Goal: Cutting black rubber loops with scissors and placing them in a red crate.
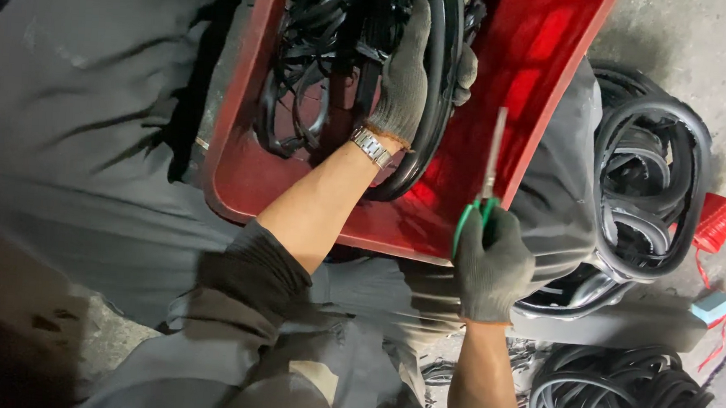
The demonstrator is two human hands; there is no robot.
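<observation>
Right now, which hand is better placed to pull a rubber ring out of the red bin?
Left. The left hand is already in the red bin gripping a ring; the right hand holds scissors.

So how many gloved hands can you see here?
2. The left hand reaches into the red tray, gripping a black rubber ring. The right hand holds green-handled scissors over the tray's edge.

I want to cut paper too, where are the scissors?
In the head view, the scissors are right of centre, held in the gloved right hand, blades pointing up over the red tray's right edge, beside the black rubber rings.
</observation>
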